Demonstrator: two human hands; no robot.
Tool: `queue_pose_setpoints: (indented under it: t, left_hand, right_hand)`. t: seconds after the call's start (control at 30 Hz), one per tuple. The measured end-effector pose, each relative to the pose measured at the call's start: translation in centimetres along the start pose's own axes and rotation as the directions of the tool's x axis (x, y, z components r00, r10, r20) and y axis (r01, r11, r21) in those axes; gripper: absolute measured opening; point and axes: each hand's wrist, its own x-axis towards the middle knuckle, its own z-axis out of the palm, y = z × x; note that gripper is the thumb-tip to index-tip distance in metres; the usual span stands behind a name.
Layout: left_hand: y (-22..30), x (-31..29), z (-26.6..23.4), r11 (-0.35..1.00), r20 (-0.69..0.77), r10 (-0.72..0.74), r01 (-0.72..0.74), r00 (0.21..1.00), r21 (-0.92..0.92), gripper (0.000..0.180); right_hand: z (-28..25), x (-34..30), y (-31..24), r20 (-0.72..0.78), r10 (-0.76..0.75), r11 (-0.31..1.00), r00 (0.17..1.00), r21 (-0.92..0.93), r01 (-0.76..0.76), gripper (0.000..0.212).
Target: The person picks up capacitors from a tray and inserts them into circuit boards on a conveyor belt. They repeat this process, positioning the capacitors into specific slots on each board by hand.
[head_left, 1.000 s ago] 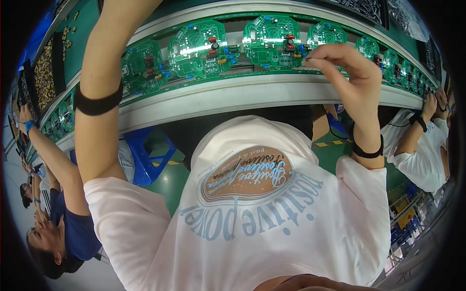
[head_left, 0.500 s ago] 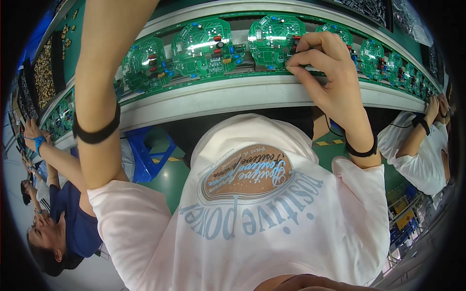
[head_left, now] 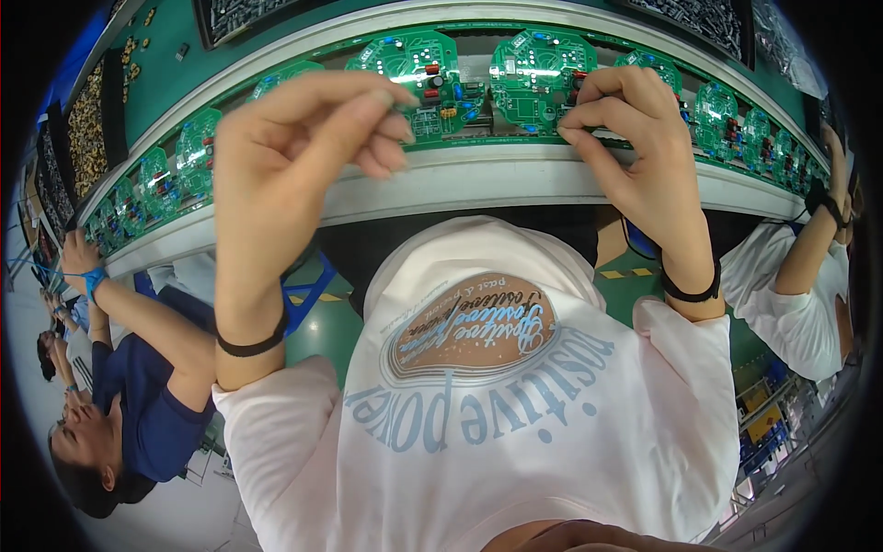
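Note:
My left hand (head_left: 308, 152) is raised in front of the board row, thumb and fingers curled together. It is slightly blurred, and whatever lies between its fingertips cannot be made out. It hides part of the boards behind it. My right hand (head_left: 639, 138) is closed in a pinch at the lower right of a green circuit board (head_left: 529, 87); what its fingertips hold, if anything, is too small to see. To the left sits another circuit board (head_left: 395, 60), with red, black, blue and orange components on it. Both wrists wear black bands.
Several more green boards (head_left: 717, 110) line the pale conveyor rail (head_left: 478, 170). Beyond the rail are a black tray of small metallic parts (head_left: 244, 18) and a bin of yellowish parts (head_left: 85, 152). Co-workers sit on both sides; a person's arm (head_left: 152, 308) reaches to the line at left.
My left hand has come down from beyond the top edge to in front of the boards. The boards have shifted slightly right, and my right hand has moved a little right with them, still pinched.

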Motion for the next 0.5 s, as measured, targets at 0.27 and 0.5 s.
queue_pose_setpoints:
  t: [0.27, 0.5]
  left_hand:
    - [-1.1, -0.7, 0.8, 0.954, 0.006, -0.109, 0.106, 0.994, -0.28, 0.021]
    - [-1.5, -1.2, 1.1, 0.978, -0.046, -0.082, 0.071, 0.996, -0.198, 0.021]
  right_hand:
    - [0.0, 0.0, -0.3, -0.042, -0.018, 0.999, 0.999, -0.041, 0.016, 0.015]
    - [0.3, -0.2, -0.6, 0.024, -0.164, 0.959, 0.986, -0.228, 0.165, 0.024]
